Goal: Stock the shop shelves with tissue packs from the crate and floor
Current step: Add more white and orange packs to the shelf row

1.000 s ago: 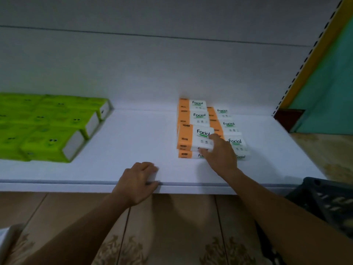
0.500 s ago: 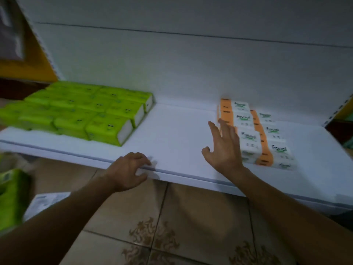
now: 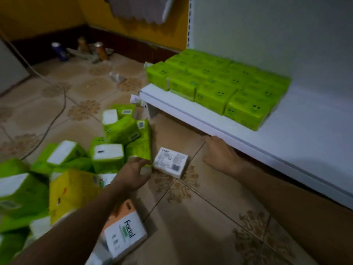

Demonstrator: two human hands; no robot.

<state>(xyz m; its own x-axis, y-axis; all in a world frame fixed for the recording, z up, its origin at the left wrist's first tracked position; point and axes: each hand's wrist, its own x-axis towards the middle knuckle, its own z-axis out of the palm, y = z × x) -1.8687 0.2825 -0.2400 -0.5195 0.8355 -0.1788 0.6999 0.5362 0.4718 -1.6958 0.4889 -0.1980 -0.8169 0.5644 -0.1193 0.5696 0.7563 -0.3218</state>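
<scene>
Bare-armed: left hand, right hand

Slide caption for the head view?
Left hand reaches toward a white rectangular tissue pack on the tiled floor; right hand by the white shelf edge.

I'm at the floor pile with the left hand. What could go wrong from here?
The green packs lie heaped and leaning, so pulling one with the left hand may tumble the others. The orange pack lies right under that forearm and could get knocked or crushed. The cable trails across the floor beside the pile, a snag if you shift over.
</scene>
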